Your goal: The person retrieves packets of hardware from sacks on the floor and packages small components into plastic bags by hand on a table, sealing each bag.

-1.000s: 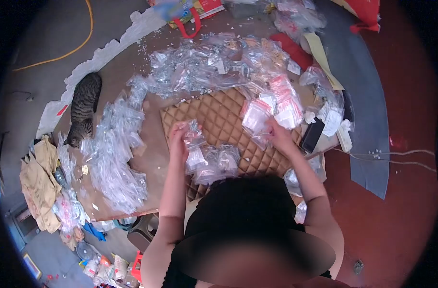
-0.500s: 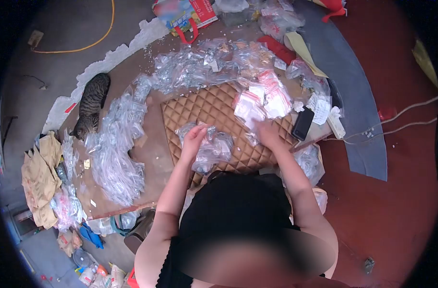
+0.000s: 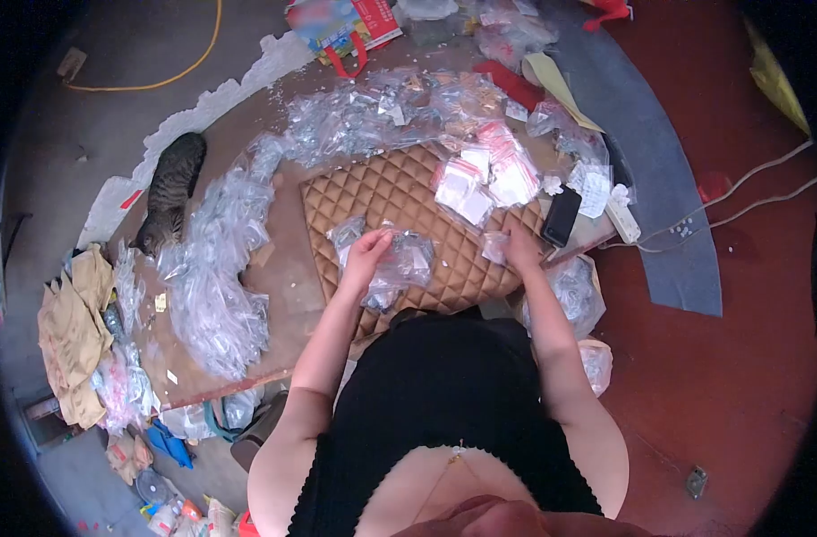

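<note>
My left hand (image 3: 367, 256) is over a loose pile of small clear plastic bags (image 3: 410, 261) on the quilted brown mat (image 3: 373, 190). Its thumb and fingertips are pinched together; what they hold, if anything, is too small to make out. At the mat's right side, my right hand (image 3: 521, 249) has its fingers closed at the edge of a small clear plastic bag (image 3: 493, 248). Just beyond that hand lie stacks of flat zip bags with red edges (image 3: 462, 192), partly overlapping.
Clear packets (image 3: 216, 295) form a long heap on the left, and more packets (image 3: 355, 121) lie along the back. A tabby cat (image 3: 173, 183) rests at the table's left edge. A black phone (image 3: 561, 217) and a white power strip (image 3: 623, 220) lie at right.
My right hand has shifted slightly right, away from the red-edged bags, and the small clear bag beside it has moved right too. My left hand stays near the same spot, still pinched.
</note>
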